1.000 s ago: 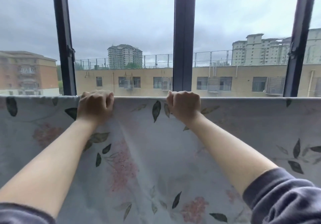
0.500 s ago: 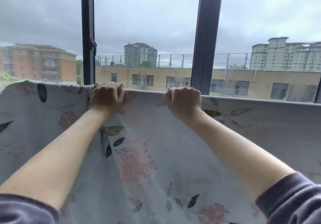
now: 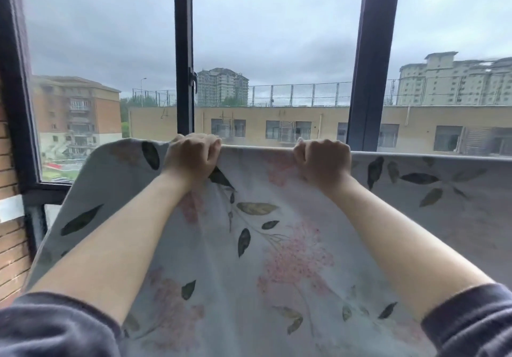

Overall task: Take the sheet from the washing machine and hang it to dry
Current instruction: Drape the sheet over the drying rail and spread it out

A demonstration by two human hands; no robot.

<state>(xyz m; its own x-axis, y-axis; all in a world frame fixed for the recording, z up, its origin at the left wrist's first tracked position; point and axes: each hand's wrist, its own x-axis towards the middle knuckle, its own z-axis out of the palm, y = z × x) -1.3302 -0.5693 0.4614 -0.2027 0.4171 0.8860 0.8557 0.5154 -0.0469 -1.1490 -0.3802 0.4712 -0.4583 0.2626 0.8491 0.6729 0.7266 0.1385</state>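
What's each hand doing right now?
Left hand: closed, gripping the sheet's top edge.
Right hand: closed, gripping the same edge.

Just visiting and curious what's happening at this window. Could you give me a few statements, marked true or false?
1. The left hand and the right hand both grip the top edge of the sheet. True.
2. The sheet is plain white. False: it is printed with dark leaves and pink flowers.
3. The sheet's left end shows beside the brick wall. True.
4. The sleeves cover the wrists. False: both are pushed up, leaving the forearms bare.
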